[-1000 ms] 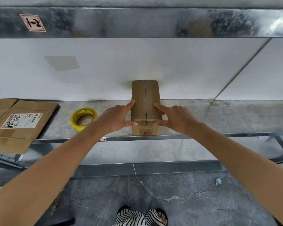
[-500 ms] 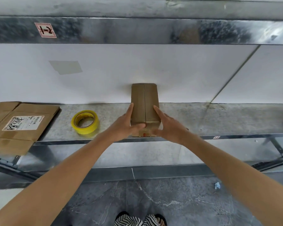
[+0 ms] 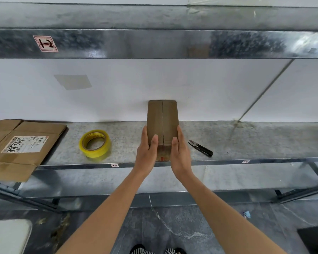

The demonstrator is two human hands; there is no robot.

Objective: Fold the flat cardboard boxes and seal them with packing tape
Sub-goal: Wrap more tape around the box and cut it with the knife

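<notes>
Both my hands have slid from the front corners of the box (image 3: 162, 118) to its long sides. My left hand (image 3: 147, 153) and right hand (image 3: 180, 154) flank it, fingers straight and flat against the sides, thumbs lying on its top. It stands at the front edge of the shelf (image 3: 246, 140), reaching back to the rear edge. Leftward lie a tape roll (image 3: 95, 154) and flat cardboard (image 3: 17, 162); a cutter (image 3: 201, 148) lies just right.
</notes>
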